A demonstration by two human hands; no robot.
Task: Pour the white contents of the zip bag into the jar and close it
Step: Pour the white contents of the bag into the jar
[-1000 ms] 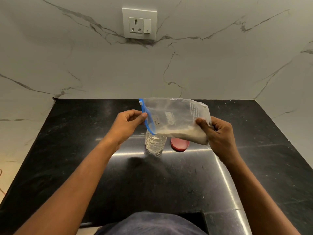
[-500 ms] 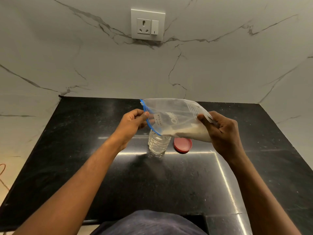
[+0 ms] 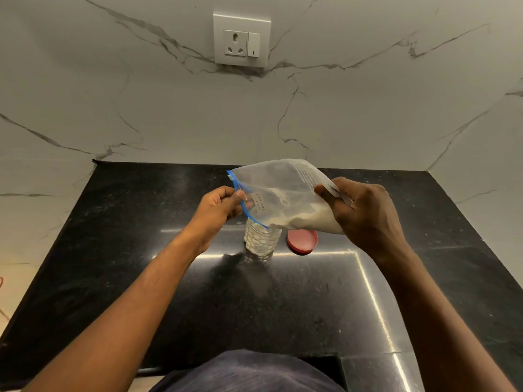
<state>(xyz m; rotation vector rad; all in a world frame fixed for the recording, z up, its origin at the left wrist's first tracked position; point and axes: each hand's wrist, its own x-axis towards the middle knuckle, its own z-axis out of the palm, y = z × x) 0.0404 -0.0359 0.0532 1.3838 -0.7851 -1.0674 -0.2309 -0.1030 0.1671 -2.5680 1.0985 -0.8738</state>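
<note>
Over the black counter point(image 3: 141, 250), you hold the zip bag point(image 3: 278, 193) tilted, its blue-edged mouth low above the open jar point(image 3: 261, 241); your right hand point(image 3: 365, 213) is closed around the raised bottom end, and your left hand point(image 3: 218, 206) pinches the mouth edge. The pour looks just begun, most white powder point(image 3: 308, 220) sitting in the bag's lower fold. Next, lift the bottom higher, keep the mouth over the jar, then fit the red lid point(image 3: 302, 241) lying beside it.

The zip bag point(image 3: 280, 193) now tilts steeper than a second ago, its blue-edged mouth dipping onto the jar point(image 3: 261, 240) rim, the white powder point(image 3: 305, 220) sliding toward that jar.
</note>
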